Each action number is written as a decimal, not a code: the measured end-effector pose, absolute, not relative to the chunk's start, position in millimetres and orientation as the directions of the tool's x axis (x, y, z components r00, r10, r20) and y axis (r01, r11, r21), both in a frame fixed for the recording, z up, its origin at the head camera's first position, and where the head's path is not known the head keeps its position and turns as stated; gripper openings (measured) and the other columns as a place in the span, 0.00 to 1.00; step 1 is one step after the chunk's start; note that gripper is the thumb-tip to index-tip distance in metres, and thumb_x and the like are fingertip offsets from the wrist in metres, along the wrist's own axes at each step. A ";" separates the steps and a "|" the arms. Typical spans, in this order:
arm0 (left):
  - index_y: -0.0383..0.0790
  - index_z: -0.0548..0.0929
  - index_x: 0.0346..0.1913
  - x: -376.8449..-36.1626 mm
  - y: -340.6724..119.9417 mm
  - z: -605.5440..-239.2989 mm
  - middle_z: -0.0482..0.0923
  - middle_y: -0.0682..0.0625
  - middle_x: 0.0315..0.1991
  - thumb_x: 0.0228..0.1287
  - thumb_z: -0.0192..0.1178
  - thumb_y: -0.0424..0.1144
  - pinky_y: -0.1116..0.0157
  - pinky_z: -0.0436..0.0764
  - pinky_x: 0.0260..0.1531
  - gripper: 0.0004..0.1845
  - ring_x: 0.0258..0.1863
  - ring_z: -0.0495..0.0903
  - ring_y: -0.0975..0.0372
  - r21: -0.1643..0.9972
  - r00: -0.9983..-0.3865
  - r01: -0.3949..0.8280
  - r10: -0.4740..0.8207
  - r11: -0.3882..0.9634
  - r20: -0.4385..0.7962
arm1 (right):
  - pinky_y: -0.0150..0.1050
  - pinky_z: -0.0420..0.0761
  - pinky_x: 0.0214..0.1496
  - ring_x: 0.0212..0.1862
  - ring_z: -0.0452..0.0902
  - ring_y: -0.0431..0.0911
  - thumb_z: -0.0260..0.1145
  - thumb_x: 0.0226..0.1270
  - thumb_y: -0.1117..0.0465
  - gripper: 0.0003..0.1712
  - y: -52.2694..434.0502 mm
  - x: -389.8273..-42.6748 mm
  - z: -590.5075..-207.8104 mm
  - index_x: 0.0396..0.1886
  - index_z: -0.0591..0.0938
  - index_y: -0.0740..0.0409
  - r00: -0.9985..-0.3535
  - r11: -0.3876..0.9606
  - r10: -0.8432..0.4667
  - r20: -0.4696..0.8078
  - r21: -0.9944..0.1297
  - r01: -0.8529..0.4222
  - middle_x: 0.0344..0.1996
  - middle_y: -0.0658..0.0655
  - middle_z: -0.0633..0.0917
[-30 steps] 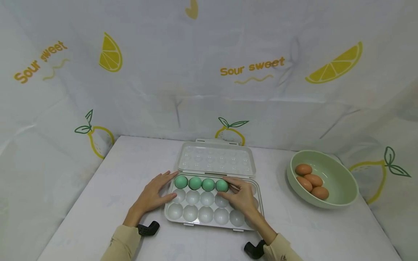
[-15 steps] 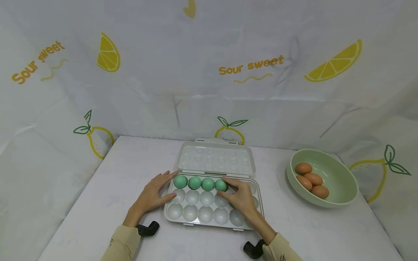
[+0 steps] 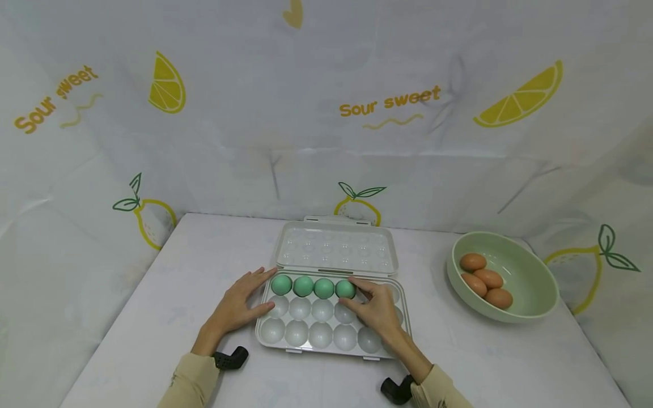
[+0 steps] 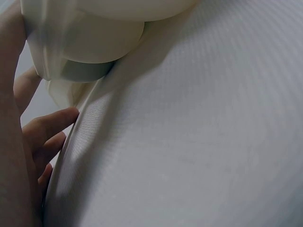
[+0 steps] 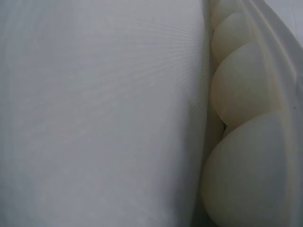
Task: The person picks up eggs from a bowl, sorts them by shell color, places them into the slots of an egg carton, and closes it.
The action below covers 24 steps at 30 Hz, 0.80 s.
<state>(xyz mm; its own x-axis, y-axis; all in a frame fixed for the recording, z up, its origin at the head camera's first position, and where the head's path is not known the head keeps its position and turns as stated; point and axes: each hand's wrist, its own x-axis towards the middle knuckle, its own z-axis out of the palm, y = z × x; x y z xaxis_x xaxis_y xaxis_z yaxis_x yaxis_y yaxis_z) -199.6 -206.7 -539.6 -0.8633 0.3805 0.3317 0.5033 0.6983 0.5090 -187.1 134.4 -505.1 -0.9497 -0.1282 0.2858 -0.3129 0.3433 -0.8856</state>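
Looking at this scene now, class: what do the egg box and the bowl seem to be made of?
The egg box looks like moulded plastic, pale and semi-glossy: thin walls, rounded cups that catch the light, and a hinged lid. The bowl seems to be ceramic or possibly melamine, pale green with a smooth, soft sheen and a thick, even rim; the pictures cannot settle which.

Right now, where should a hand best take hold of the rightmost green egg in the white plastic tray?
Pinch the rightmost green egg by its exposed upper half, from above: the lower half sits in its cup, and a neighbouring egg crowds its left side.
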 end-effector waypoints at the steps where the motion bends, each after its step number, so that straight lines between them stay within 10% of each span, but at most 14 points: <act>1: 0.53 0.71 0.75 -199.4 -206.8 -539.6 0.75 0.47 0.72 0.59 0.69 0.51 0.43 0.67 0.75 0.40 0.73 0.72 0.46 0.508 -0.863 0.504 0.381 0.698 0.333 | 0.42 0.83 0.64 0.60 0.84 0.62 0.81 0.47 0.75 0.30 134.4 -186.9 -505.0 0.54 0.84 0.74 -0.950 0.347 -0.128 0.286 -0.884 -0.313 0.53 0.71 0.87; 12: 0.52 0.71 0.75 -198.3 -207.2 -540.1 0.76 0.45 0.71 0.60 0.69 0.51 0.41 0.68 0.74 0.39 0.72 0.73 0.44 0.501 -0.860 0.508 0.377 0.701 0.344 | 0.36 0.84 0.62 0.62 0.83 0.58 0.81 0.53 0.67 0.31 162.3 -192.9 -481.4 0.57 0.83 0.73 -0.979 0.327 -0.009 0.206 -0.924 -0.198 0.57 0.69 0.86; 18: 0.51 0.71 0.75 -199.6 -207.1 -542.4 0.77 0.46 0.70 0.59 0.70 0.50 0.41 0.69 0.73 0.39 0.71 0.74 0.44 0.482 -0.849 0.522 0.379 0.703 0.368 | 0.22 0.82 0.57 0.54 0.83 0.28 0.78 0.57 0.68 0.28 215.3 -209.4 -457.8 0.57 0.83 0.74 -0.968 0.297 0.126 0.218 -0.939 -0.173 0.57 0.71 0.84; 24: 0.51 0.71 0.75 -200.4 -207.2 -541.7 0.77 0.45 0.70 0.59 0.70 0.50 0.40 0.69 0.73 0.40 0.71 0.74 0.43 0.483 -0.849 0.523 0.378 0.702 0.370 | 0.16 0.81 0.53 0.48 0.81 0.18 0.76 0.63 0.63 0.30 277.4 -211.2 -435.8 0.62 0.80 0.73 -0.958 0.314 0.208 0.198 -0.941 -0.126 0.50 0.37 0.88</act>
<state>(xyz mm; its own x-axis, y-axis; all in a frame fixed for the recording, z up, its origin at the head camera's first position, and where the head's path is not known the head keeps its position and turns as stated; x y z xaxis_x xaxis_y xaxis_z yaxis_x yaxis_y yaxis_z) -200.4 -207.2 -541.7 -0.8488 0.3782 0.3696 0.5231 0.7022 0.4829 -211.2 277.4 -435.8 -0.9579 0.2078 0.1979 -0.1262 0.3144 -0.9409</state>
